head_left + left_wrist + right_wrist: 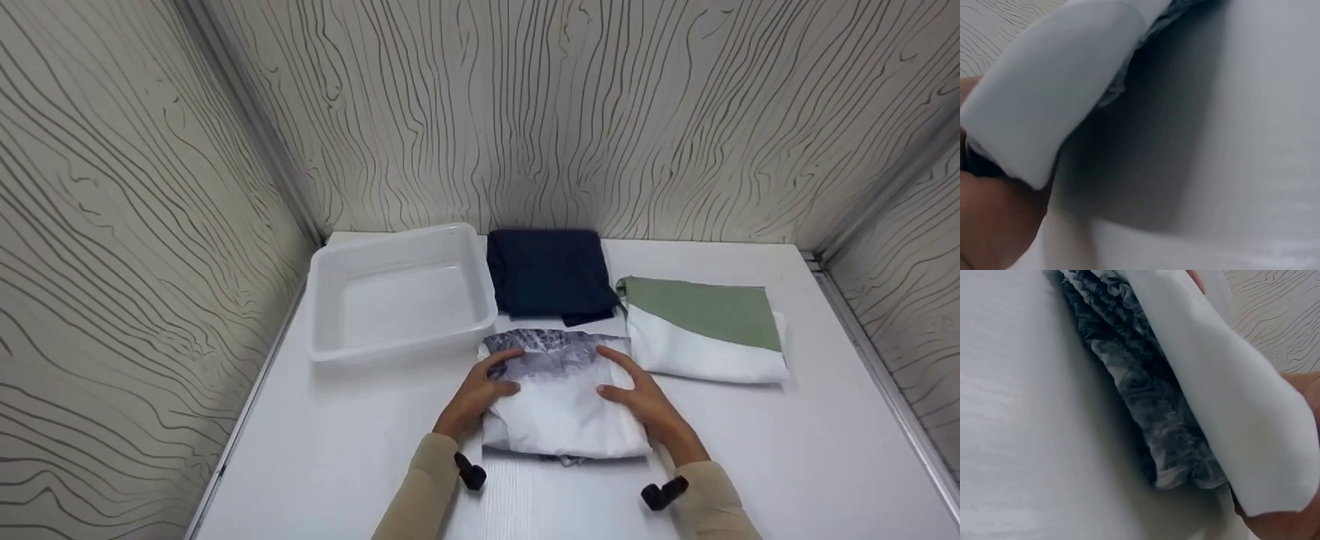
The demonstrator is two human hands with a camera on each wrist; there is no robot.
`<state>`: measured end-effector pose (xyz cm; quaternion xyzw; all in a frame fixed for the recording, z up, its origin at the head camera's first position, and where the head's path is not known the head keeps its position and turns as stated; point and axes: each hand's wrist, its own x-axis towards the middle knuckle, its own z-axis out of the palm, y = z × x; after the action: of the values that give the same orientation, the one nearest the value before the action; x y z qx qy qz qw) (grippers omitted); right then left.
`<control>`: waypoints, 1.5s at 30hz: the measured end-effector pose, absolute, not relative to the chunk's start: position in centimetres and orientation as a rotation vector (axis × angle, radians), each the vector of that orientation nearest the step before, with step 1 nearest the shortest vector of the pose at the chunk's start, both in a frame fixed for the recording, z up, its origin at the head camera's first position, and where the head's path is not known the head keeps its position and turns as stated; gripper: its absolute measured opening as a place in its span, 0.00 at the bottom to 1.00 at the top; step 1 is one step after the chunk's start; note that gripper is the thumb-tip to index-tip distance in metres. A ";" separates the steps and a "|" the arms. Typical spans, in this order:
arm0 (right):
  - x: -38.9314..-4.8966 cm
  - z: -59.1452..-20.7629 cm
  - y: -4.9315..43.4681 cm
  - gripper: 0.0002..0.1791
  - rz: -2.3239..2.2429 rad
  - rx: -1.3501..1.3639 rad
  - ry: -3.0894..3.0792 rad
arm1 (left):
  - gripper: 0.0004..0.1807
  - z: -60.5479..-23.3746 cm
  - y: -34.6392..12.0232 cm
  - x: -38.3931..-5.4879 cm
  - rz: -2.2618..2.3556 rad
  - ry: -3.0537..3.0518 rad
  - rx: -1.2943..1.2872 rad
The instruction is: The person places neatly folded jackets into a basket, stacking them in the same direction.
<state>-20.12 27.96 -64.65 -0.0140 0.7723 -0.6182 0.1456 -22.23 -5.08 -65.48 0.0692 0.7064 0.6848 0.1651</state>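
Note:
A folded white-and-grey garment (pixel 566 405) lies between both hands in the head view. My left hand (pixel 474 394) grips its left edge, thumb and fingers on top and the palm at the side. Its right edge is held the same way by my right hand (pixel 641 397). In the left wrist view the white fold (pixel 1067 73) stands off the table over a dark shadow, with part of the left hand (pixel 999 219) beside it. Gathered, mottled grey-blue fabric (pixel 1145 394) shows beneath the white layer in the right wrist view. Fingers under the garment are mostly hidden.
A white plastic basket (pixel 405 349) with nothing in it stands at the back left. Folded dark navy cloth (pixel 551 274) lies behind the garment, and a folded green-and-white cloth (pixel 705 315) is to the right. Patterned walls (pixel 525 112) enclose the white table (pixel 360 450).

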 end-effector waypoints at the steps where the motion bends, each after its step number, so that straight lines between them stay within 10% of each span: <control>1: -20.1 -64.5 28.0 0.44 -1.786 -0.049 2.227 | 0.36 -65.5 -5.0 -22.2 1.957 2.009 0.194; 45: -22.6 -57.5 30.1 0.55 -1.839 -0.286 2.248 | 0.60 -58.1 -4.4 -24.0 1.998 1.981 0.360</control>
<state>-22.64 30.08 -57.55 -0.0975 0.7655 -0.6263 0.1111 -24.00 -4.36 -58.13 0.1253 0.6904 0.6961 0.1518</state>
